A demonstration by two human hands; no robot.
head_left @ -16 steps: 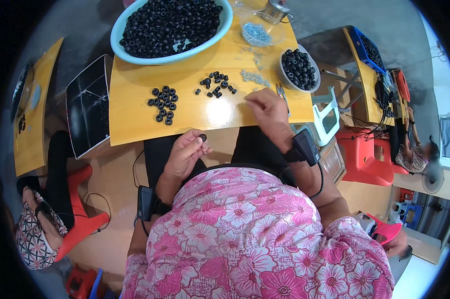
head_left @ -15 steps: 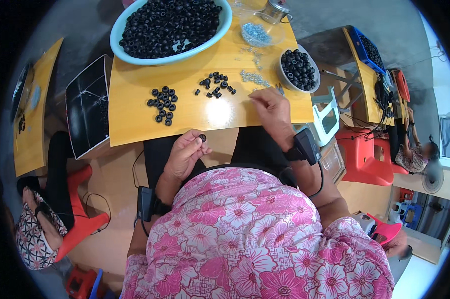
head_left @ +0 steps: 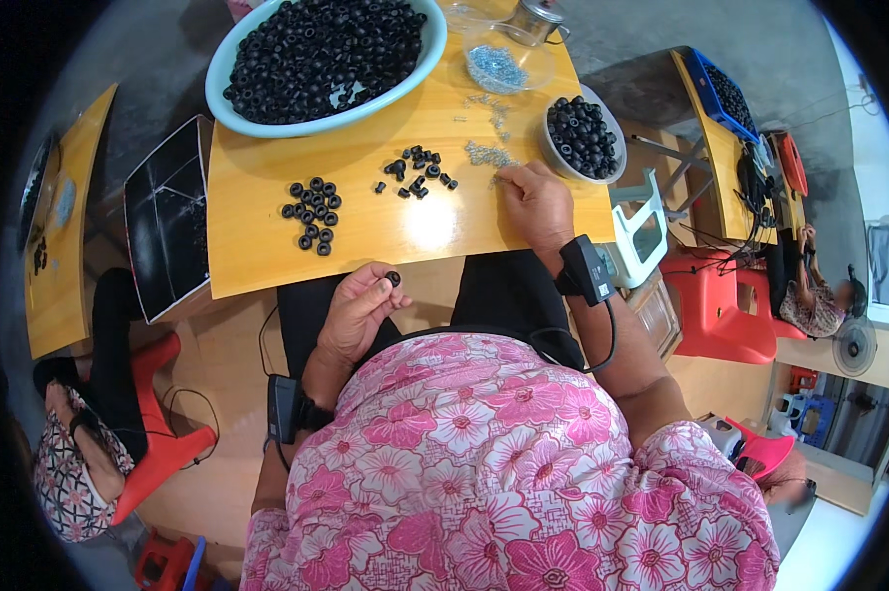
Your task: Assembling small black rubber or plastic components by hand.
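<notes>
I'm pinching a black ring in my left hand; my right hand, fingers curled, is touching small metal pieces far right of it.

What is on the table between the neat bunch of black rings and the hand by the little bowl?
In the head view, a loose scatter of black rings lies between the neat cluster and the right hand.

head-worn fisheye, straight down, close

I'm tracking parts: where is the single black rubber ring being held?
Head view: the black rubber ring sits pinched in the left hand, just below the yellow table's near edge.
</notes>
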